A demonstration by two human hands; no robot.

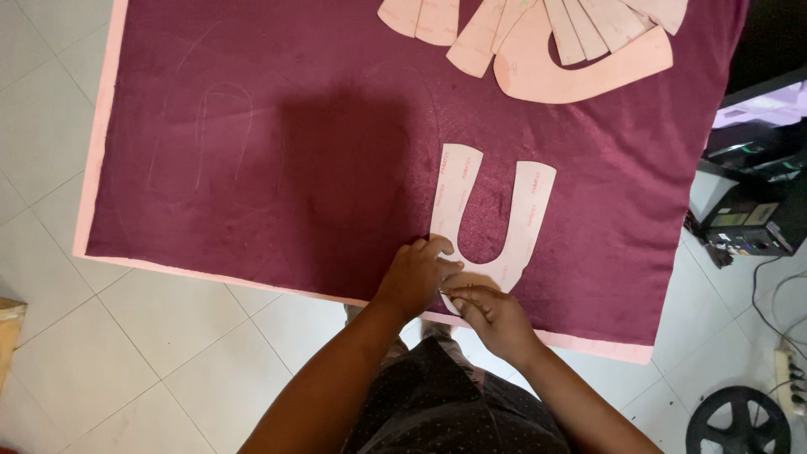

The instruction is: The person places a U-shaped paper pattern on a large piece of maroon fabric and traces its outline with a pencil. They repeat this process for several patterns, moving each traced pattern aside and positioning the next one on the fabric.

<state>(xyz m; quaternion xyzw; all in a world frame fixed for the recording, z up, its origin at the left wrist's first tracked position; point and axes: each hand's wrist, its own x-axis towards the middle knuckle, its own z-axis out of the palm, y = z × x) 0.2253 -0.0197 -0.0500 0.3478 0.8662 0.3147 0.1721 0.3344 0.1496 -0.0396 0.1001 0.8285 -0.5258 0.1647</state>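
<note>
**Both hands at the near edge, on a U-shaped pattern piece**

A pale pink U-shaped card pattern piece (492, 220) lies flat on dark maroon velvety fabric (277, 151), its curved base close to the near fabric edge. Left hand (414, 276) presses the base, grip flattened, fingers spread. Right hand (492, 315) touches the base beside it, fingertips pinched together; whether on a marker, cannot tell. The fabric covers a pink-rimmed tabletop (94, 160). Broad open cloth lies leftward, with faint chalk outlines. A fan of pale pink card pattern pieces (538, 38) sits at the far edge, well apart. White tiled floor (126, 353) below.
</note>
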